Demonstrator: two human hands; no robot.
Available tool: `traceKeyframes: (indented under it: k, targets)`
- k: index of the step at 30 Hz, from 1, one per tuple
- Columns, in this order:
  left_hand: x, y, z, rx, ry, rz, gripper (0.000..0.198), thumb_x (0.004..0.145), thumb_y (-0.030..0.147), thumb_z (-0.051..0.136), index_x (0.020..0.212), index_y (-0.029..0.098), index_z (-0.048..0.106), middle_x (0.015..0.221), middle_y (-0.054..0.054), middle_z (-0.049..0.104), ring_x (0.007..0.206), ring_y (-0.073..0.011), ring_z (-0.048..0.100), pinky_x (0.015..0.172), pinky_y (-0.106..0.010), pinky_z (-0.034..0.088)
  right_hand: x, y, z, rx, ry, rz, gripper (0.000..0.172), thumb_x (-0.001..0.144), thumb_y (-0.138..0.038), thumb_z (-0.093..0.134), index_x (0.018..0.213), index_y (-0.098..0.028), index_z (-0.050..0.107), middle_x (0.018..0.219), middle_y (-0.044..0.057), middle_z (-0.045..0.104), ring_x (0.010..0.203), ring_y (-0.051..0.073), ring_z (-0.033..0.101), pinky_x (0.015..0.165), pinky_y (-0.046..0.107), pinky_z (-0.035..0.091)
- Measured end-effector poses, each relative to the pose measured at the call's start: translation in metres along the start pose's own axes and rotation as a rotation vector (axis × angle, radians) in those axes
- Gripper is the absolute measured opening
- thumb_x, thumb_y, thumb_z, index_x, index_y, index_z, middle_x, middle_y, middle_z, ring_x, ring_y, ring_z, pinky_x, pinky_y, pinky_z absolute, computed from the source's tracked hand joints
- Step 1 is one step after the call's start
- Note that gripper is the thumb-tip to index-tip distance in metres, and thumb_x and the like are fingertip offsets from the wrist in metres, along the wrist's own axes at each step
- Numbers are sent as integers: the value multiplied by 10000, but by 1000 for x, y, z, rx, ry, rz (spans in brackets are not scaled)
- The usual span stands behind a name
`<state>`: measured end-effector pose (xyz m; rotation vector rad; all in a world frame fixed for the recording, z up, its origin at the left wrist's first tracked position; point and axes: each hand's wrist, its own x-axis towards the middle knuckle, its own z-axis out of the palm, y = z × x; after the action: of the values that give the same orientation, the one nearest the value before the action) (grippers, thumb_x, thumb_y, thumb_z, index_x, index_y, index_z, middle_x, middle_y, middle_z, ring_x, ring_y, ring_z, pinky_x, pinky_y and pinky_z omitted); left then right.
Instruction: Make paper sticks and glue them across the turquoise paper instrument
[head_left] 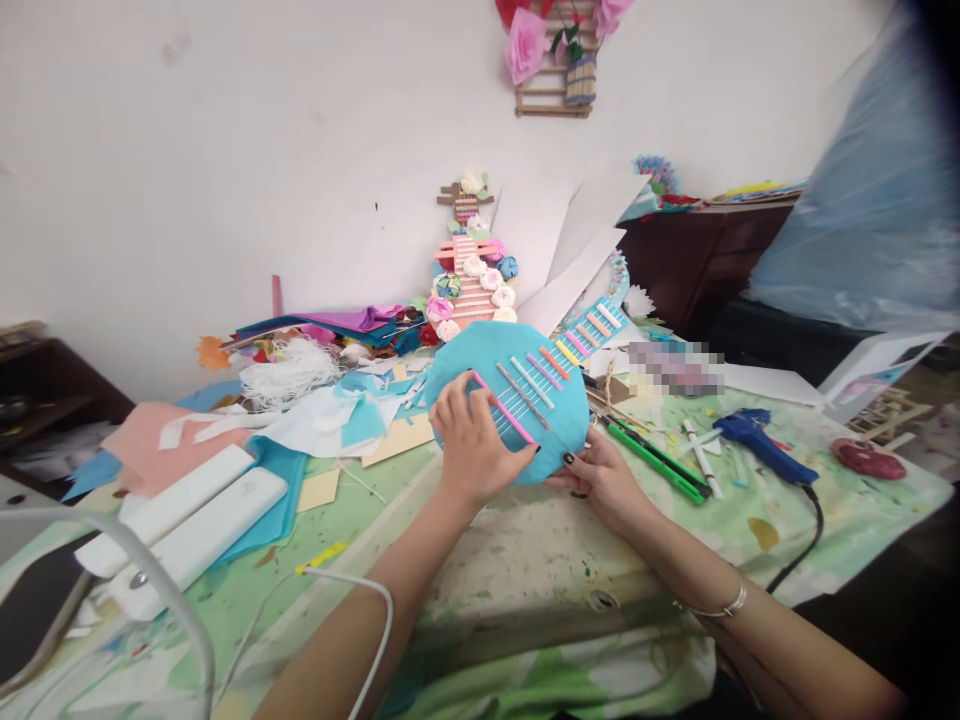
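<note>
L hand pinches pink stick nr its ends against blue disc; R hand grips disc's lower rim, disc held nr mid of front edge of table. Green cutter lies to disc's R, blue glue gun nearer table's R edge.

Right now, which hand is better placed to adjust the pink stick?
Probably the left hand: its thumb and a finger are at opposite ends of the pink stick, while the right hand holds the lower edge of the blue disc.
</note>
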<state>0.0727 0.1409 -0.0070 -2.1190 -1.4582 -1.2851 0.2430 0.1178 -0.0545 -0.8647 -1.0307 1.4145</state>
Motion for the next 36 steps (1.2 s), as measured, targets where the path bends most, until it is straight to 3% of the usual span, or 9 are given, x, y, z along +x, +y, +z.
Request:
traceKeyframes:
  k: [29,36]
  targets:
    - [0,-1,2,35,-18,4,590,530,473,742,954,174,461,1292,-194,416,1200,-359,360,986,-483,271,0,0,-1,-5,1,2,635,640,-318,746,1176,-237,415,837,32,710,698,220,696,632,345,568]
    - [0,-1,2,39,-23,9,584,532,470,743,954,177,465,1303,-198,408,1203,-367,358,983,-488,270,0,0,0,-11,-2,1,587,649,-322,745,1146,-246,441,852,32,712,709,219,695,635,350,567]
